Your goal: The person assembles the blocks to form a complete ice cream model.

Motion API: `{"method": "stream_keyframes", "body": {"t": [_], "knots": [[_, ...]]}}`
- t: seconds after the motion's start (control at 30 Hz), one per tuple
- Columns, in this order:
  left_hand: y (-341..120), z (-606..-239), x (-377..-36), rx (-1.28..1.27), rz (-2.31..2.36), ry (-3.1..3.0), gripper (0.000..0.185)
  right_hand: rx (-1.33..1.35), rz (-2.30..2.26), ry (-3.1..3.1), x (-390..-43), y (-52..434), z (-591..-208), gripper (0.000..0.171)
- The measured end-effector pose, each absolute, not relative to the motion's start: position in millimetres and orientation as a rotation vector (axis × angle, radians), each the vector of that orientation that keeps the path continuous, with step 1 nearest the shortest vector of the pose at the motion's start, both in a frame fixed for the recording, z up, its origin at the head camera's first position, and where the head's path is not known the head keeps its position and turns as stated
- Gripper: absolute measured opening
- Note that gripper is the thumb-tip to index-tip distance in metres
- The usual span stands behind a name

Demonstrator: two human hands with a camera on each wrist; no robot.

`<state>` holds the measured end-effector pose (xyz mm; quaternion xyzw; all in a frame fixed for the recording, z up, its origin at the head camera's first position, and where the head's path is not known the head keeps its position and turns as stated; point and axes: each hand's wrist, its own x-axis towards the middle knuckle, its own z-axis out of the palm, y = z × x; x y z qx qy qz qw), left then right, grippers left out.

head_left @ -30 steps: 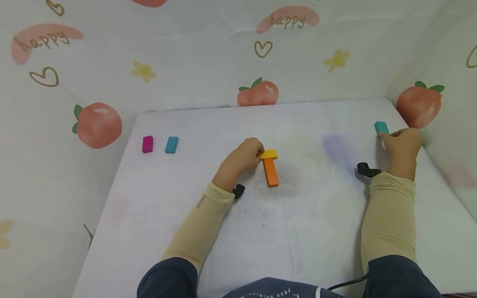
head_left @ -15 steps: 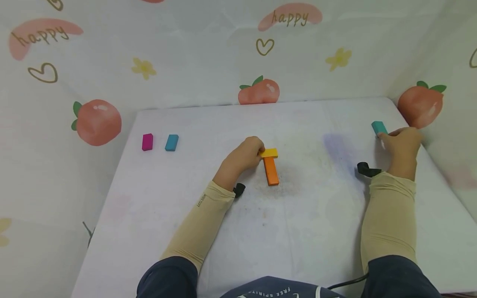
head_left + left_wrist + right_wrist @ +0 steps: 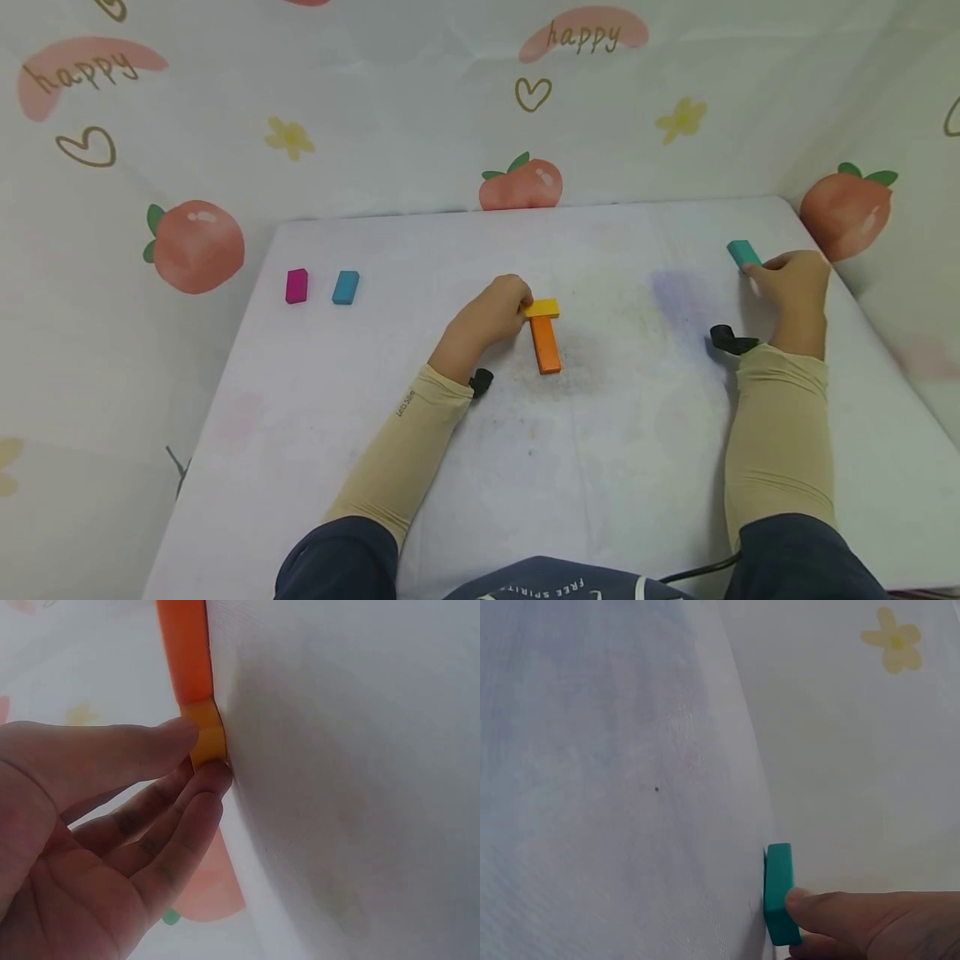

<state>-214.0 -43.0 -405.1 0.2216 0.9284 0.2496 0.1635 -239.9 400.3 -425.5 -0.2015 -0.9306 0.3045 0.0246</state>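
Note:
A yellow block (image 3: 544,308) lies crosswise against the far end of a longer orange block (image 3: 546,347), so the pair forms a T on the table. My left hand (image 3: 486,321) pinches the yellow block's left end between thumb and fingers, as the left wrist view also shows with the yellow block (image 3: 208,735) touching the orange block (image 3: 187,652). Toward the table's far right corner, my right hand (image 3: 797,287) grips the near end of a teal block (image 3: 744,252). In the right wrist view, my thumb presses the teal block (image 3: 779,889) on its side.
A magenta block (image 3: 297,286) and a blue block (image 3: 346,287) lie apart at the far left of the white table (image 3: 637,467). A cloth backdrop (image 3: 405,108) with printed peaches rises behind the far edge. Black wrist cameras sit at both wrists.
My right hand has shifted left with the teal block in its grip. The left hand stays on the yellow block, and the other blocks have not moved on the table.

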Motion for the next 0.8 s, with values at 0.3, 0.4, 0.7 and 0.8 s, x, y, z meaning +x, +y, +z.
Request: {"method": "stream_keyframes", "body": {"t": [0.3,0.4,0.7,0.8], "knots": [[-43.6,-406.8,-215.3,0.635,0.725,2.65,0.031,-0.495,0.899,-2.92,-249.9,383.7,-424.7,0.056],[-43.9,-407.8,-215.7,0.64,0.725,2.652,0.031,-0.469,0.908,-2.935,-252.0,373.4,-422.9,0.054],[-44.4,-406.4,-215.1,0.639,0.751,2.641,0.03,-0.359,0.89,-2.988,-258.0,347.9,-421.1,0.053],[-44.7,-405.3,-214.9,0.636,0.75,2.639,0.03,-0.324,0.907,-3.008,-260.7,340.0,-422.3,0.054]]}}
